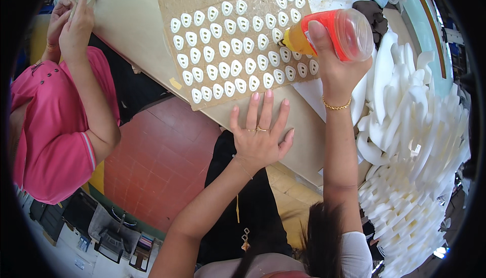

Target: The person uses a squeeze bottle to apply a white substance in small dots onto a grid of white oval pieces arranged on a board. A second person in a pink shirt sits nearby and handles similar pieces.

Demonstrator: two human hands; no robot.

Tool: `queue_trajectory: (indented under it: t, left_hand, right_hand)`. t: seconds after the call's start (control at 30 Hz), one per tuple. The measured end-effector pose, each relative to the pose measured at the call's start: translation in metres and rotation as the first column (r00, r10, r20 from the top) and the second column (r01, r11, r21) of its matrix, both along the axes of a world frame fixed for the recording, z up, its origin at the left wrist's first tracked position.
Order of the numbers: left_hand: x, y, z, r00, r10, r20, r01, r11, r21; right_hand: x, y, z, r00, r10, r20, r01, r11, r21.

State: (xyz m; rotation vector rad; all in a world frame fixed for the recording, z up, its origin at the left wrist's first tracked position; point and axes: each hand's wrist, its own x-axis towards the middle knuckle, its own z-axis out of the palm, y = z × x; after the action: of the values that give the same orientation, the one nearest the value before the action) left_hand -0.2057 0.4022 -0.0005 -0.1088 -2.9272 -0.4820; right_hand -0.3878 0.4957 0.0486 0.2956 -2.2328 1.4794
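My right hand (pixel 339 70) is wrapped round a clear squeeze bottle (pixel 356 32) with a red band and amber liquid inside. The bottle is tilted, its dark nozzle tip pointing down at one of the small white oval pieces near the board's right side. These pieces lie in rows on a brown board (pixel 169 4), and each shows two yellowish-brown spots. My left hand (pixel 259 139) rests flat with fingers spread, its fingertips at the board's near edge. It holds nothing.
A large heap of white curved foam-like pieces (pixel 405 176) stands to the right. At the left sits another person in a pink shirt (pixel 61 126), both hands (pixel 71 22) raised round a small thing I cannot make out. The tan worktable (pixel 126 20) lies under the board.
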Motion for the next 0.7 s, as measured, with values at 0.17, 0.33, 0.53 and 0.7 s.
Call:
queue_trajectory:
  t: [0.17, 0.33, 0.53, 0.7]
  left_hand:
    - [0.000, 0.000, -0.002, 1.000, 0.005, -0.009, -0.005, 1.000, 0.017]
    - [0.000, 0.001, -0.002, 1.000, 0.014, -0.018, -0.013, 1.000, 0.028]
    - [0.001, -0.001, -0.002, 1.000, 0.018, -0.003, -0.018, 0.999, 0.037]
    - [0.000, 0.001, -0.002, 1.000, 0.023, -0.011, -0.023, 0.999, 0.045]
  right_hand:
    - [0.006, -0.008, -0.004, 0.988, 0.026, -0.155, -0.021, 0.999, 0.031]
    - [0.002, -0.017, 0.002, 0.964, 0.065, -0.258, -0.023, 0.986, 0.163]
    - [0.001, -0.024, 0.013, 0.963, 0.131, -0.234, -0.033, 0.925, 0.379]
    - [-0.008, -0.027, 0.009, 0.943, 0.082, -0.322, 0.008, 0.963, 0.268]
